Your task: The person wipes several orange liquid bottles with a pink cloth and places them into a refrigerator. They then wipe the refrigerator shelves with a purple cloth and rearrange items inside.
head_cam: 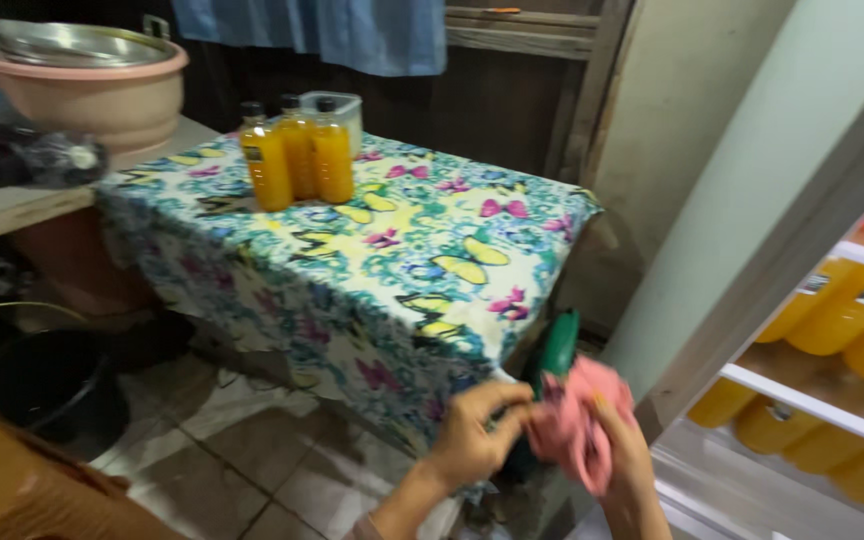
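Pink cloth point(577, 420), lower centre of frame: my left hand point(472, 440) pinches its edge, right hand point(624, 450) closes around it; I'd keep both grips snug, clear of the desk point(392, 250) corner.

Up and to the left of the hands, a tabletop point(422, 300) under a butterfly-print cloth point(352, 250) carries three bottles of orange juice point(297, 155) at its far corner, a clear plastic container point(344, 108) touching them behind. Farther left, a counter point(2, 205) holds a pink basin point(92, 90). Right of the hands, fridge shelves point(802, 405) bear orange bottles point(852, 315).
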